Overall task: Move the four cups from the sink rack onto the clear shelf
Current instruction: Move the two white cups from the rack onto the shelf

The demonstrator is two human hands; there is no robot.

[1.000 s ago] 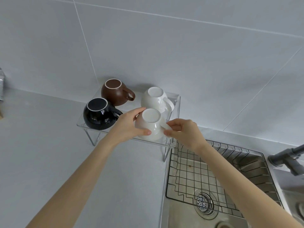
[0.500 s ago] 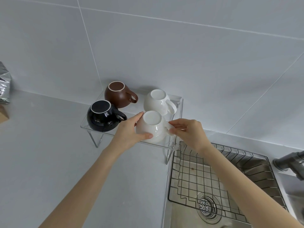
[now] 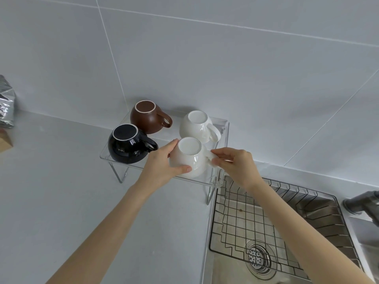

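Upside down on the clear shelf (image 3: 224, 128) stand a brown cup (image 3: 146, 117), a black cup (image 3: 127, 145) and a white cup (image 3: 196, 126). A second white cup (image 3: 189, 158), also upside down, sits at the shelf's front right. My left hand (image 3: 162, 165) wraps its left side. My right hand (image 3: 235, 167) pinches its handle from the right. The wire sink rack (image 3: 256, 220) to the lower right holds no cups.
A steel sink with a round drain (image 3: 258, 257) lies under the rack. A dark faucet (image 3: 363, 203) reaches in from the right edge. A silver foil bag (image 3: 6, 105) stands at the far left on the grey counter (image 3: 61, 201). Tiled wall rises behind the shelf.
The view has shifted slightly. Both hands stay on the front white cup, which has settled lower at the shelf's front right; the other cups have not moved.
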